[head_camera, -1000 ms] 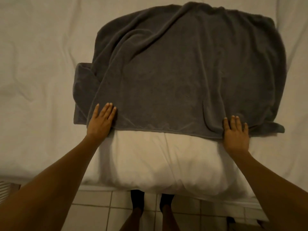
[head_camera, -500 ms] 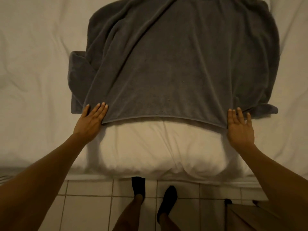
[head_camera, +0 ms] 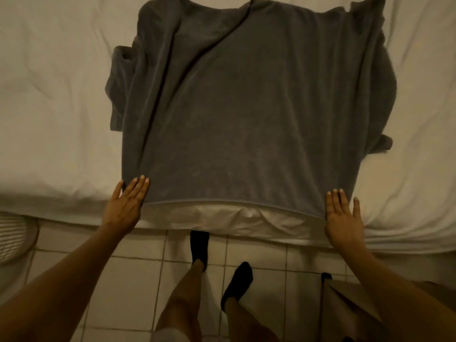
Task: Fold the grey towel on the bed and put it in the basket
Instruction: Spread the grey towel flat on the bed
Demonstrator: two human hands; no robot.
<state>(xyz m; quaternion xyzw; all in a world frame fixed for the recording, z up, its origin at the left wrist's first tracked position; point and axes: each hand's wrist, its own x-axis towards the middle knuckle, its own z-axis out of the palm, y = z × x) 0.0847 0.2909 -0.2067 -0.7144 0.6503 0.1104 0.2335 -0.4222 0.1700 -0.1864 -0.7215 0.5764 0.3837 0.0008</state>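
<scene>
The grey towel [head_camera: 246,119] lies spread over the white bed [head_camera: 49,95], rumpled along its left and right sides, and its near edge reaches the bed's front edge. My left hand [head_camera: 125,206] holds the near left corner, fingers flat on top. My right hand [head_camera: 343,218] holds the near right corner the same way. The hem runs taut between the two hands. Both thumbs are hidden under the cloth. A brown container [head_camera: 350,309] stands on the floor at the lower right; I cannot tell whether it is the basket.
A white pillow [head_camera: 222,218] edge shows under the towel's hem. A white slatted object [head_camera: 14,235] stands on the floor at the left. My legs in black socks [head_camera: 237,280] stand on the tiled floor [head_camera: 128,280] by the bed.
Both hands have drawn the towel's near edge toward me, from over the pillow to the bed's front edge. My view has shifted back, showing more floor.
</scene>
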